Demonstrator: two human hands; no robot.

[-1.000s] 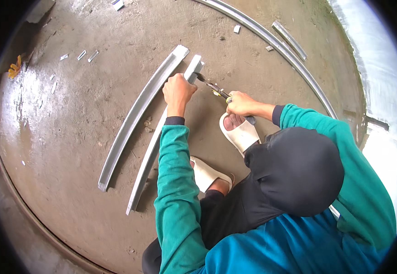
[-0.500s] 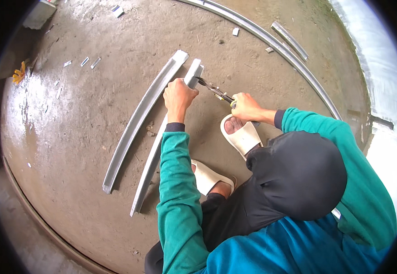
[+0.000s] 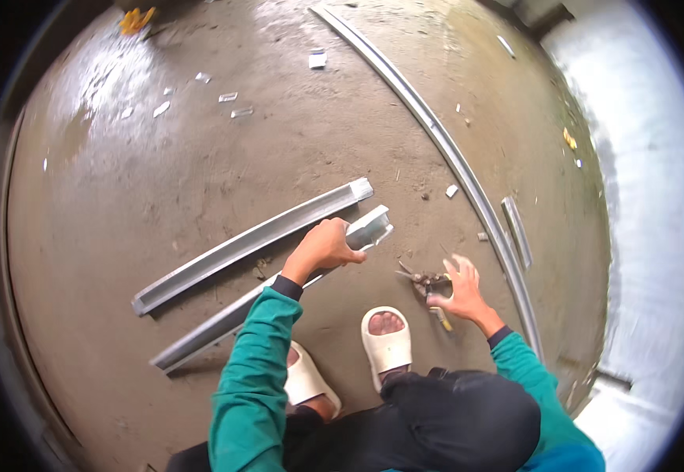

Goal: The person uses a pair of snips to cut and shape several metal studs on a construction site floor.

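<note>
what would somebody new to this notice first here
Probably the long metal channel curving down the right of centre. Next, at left centre, come the farther short channel and the nearer short channel, the latter held by the left grip. The yellow-handled snips stand out beside the open right grip, right of the cream sandals.
</note>
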